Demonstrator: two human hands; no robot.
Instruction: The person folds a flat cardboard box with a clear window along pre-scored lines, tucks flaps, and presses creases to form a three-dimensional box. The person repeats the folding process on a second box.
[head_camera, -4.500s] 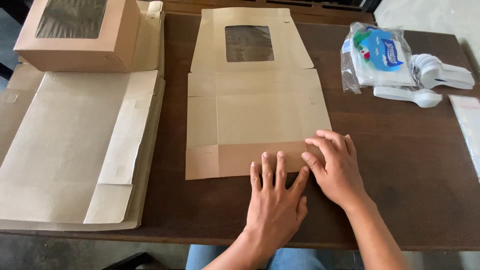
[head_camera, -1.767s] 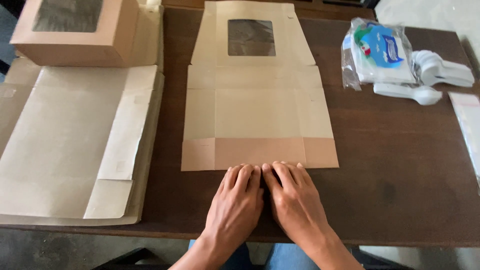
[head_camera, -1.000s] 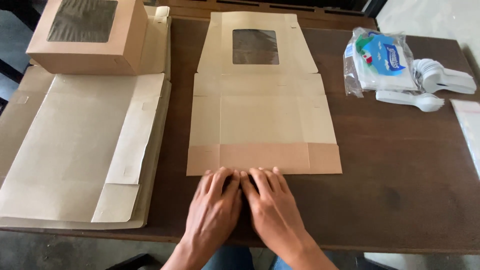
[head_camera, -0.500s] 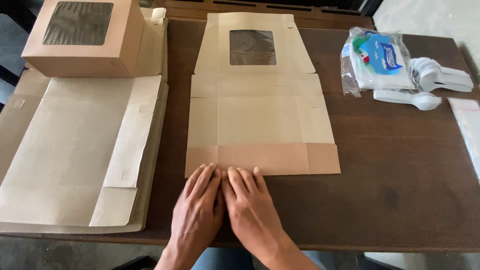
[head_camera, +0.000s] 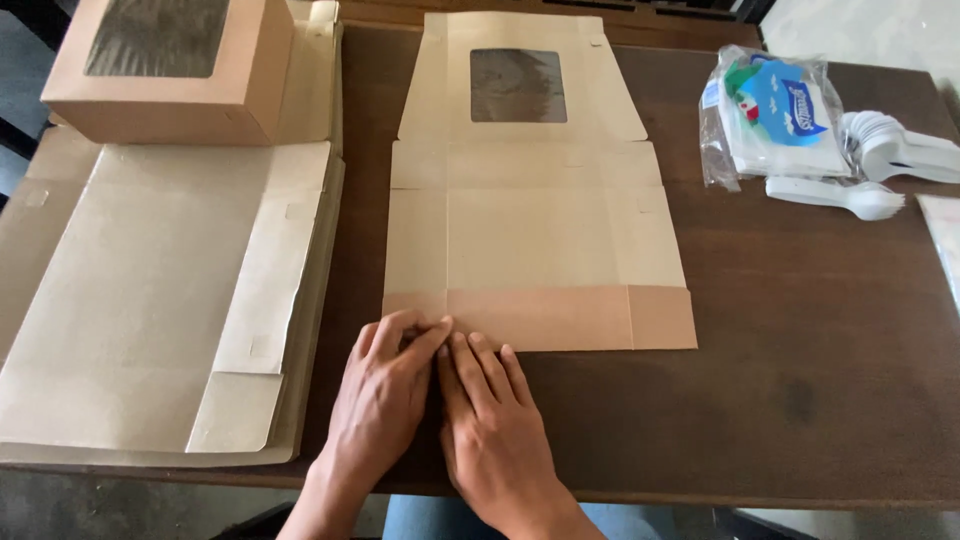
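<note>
A flat box blank lies at the worktop's middle, both hands at its near left corner. A stack of blanks fills the left edge, a made-up box at its far end. A napkin pack and spoons sit at the far right corner.

Tan flat carton, dark brown table, white spoons

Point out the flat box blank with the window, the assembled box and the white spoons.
flat box blank (head_camera: 525, 235), head view, centre panel below the window.
assembled box (head_camera: 170, 112), head view, front wall under the lid window.
white spoons (head_camera: 895, 150), head view, stacked bowls at the right.
</note>
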